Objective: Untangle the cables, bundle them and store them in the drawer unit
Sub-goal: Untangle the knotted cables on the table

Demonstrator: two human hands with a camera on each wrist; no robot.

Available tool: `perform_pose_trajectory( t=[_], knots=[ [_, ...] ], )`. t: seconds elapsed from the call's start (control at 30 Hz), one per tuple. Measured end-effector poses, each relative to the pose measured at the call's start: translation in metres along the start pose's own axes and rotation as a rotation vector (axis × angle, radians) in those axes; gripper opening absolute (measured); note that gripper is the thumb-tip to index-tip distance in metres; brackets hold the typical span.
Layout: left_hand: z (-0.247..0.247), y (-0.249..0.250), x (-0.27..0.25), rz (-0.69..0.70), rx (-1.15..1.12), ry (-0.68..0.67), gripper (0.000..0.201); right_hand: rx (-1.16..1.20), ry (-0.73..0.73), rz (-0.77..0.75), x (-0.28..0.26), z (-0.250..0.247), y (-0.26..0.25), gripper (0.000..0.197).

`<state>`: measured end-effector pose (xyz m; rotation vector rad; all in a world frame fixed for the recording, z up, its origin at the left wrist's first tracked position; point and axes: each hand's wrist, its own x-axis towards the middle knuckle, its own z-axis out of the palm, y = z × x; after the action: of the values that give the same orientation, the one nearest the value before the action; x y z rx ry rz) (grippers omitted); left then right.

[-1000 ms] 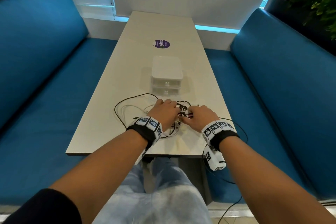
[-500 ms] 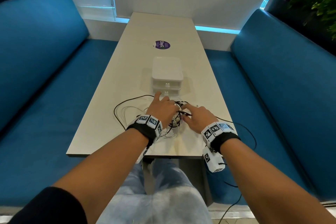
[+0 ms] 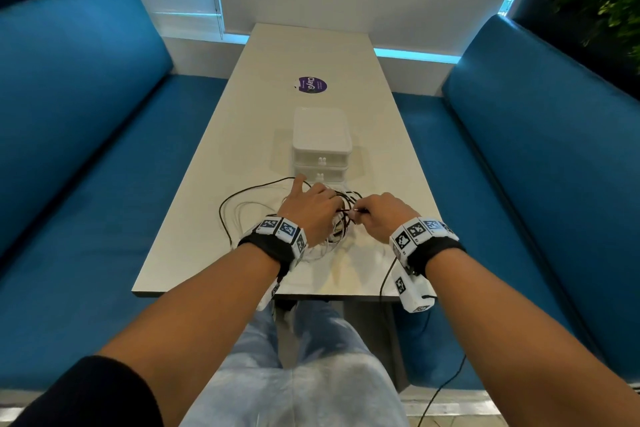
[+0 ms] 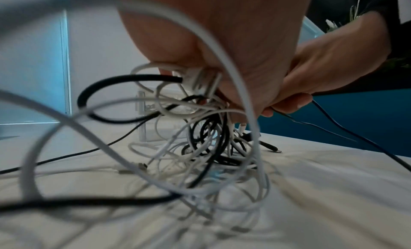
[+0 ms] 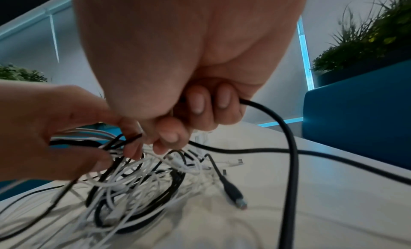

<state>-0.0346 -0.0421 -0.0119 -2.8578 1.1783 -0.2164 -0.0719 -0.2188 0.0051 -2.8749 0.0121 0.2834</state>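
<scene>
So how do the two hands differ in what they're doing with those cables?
The left hand grips a bunch of white and black strands at the tangle of cables, its index finger pointing out. The right hand is curled round a single black cable that trails toward the person. Both hover close together over the table.

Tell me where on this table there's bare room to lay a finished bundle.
Free: the beige tabletop right of the white plastic drawer unit, and the far end beyond the purple round sticker. Crowded: the near end, where the black and white cable tangle sprawls under both hands.
</scene>
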Motion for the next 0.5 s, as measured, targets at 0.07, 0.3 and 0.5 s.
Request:
perform_pose_trajectory(
  t=[0.07, 0.3, 0.5],
  knots=[
    [-0.001, 0.0, 0.0, 0.017, -0.04, -0.011, 0.025, 0.001, -0.012, 0.007, 0.0, -0.002, 0.003, 0.025],
    [0.009, -0.007, -0.011, -0.144, -0.553, 0.033, 0.046, -0.031, -0.004, 0.04, -0.004, 0.005, 0.009, 0.024],
    [0.009, -0.032, -0.019, -0.199, -0.342, -0.078, 0.024, -0.017, 0.029, 0.062, -0.001, 0.008, 0.009, 0.025]
  ],
)
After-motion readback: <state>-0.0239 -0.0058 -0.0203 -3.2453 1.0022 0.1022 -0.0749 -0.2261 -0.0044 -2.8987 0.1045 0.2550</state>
